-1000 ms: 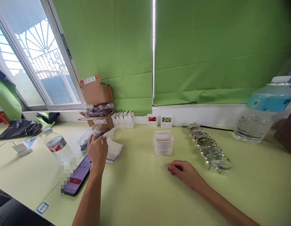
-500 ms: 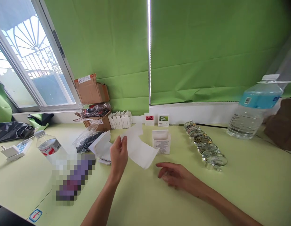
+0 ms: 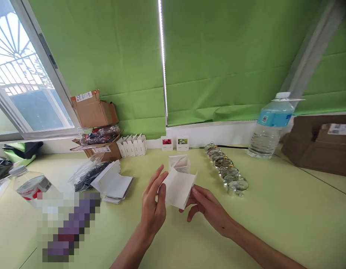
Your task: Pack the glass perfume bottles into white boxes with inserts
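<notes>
A creased white paper sheet is held above the green table between my hands. My right hand pinches its right edge between thumb and fingers. At its left edge is my left hand, fingers raised and apart, fingertips against or just beside the paper. Behind the sheet stands a small white box, partly covered by it. A stack of folded white papers lies to the left. Right of the box runs a row of round shiny glass-like pieces.
Several white boxes and cardboard boxes stand at the back left. Two picture cards lean at the wall. A large water bottle and a brown carton are right; another bottle is left.
The view has turned right. The sheet has moved away from the paper stack and is folded smaller. My right hand has taken hold of its right edge, and my left hand's fingers have spread.
</notes>
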`<state>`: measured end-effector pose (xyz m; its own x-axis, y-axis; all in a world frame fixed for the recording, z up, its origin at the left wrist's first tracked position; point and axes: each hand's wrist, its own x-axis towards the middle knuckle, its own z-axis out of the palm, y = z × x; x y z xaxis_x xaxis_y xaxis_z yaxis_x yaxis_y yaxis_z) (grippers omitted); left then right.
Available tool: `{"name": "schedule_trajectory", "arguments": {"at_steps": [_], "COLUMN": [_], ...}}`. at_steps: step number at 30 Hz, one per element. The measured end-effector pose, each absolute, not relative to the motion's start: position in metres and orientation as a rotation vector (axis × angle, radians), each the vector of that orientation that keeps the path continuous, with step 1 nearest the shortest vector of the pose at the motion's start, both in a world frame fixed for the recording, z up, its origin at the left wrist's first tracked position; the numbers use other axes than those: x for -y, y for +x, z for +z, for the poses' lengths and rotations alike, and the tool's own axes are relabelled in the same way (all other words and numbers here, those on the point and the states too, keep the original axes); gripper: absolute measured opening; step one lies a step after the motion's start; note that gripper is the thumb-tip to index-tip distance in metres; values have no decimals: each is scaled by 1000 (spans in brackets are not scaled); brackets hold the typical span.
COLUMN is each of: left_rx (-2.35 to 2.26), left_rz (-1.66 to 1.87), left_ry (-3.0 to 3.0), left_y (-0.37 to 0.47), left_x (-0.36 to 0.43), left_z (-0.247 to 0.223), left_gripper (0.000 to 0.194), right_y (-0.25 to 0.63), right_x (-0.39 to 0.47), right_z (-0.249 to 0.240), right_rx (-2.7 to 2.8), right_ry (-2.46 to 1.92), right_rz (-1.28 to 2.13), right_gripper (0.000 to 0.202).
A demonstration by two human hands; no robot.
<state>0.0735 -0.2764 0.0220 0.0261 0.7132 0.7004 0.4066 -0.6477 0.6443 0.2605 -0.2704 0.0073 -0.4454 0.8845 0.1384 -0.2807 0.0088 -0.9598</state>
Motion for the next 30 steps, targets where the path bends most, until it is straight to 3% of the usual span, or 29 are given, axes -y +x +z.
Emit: {"name": "schedule_trajectory", "arguments": {"at_steps": [5,11,18,30], "left_rx": [-1004,-1097,-1315,-1253], "left_rz": [1551,1540,1472,1502], "left_ry": [2244,2322,2371,2862], "left_y": [77,89,95,91], "left_x": [280,284,282,274], "left_z": [15,8,3,-2], "left_gripper": [38,58,53,83], "right_y": [262,263,265,272], "right_x": [272,272,268,260], "right_z": [14,16,17,18], "right_rx": [1310,1335,1402,1275], "right_ry": [-666,-657,-706,-819], "right_rz": [1598,1534,1418,1451], "right_gripper": [42,40,38,46]}}
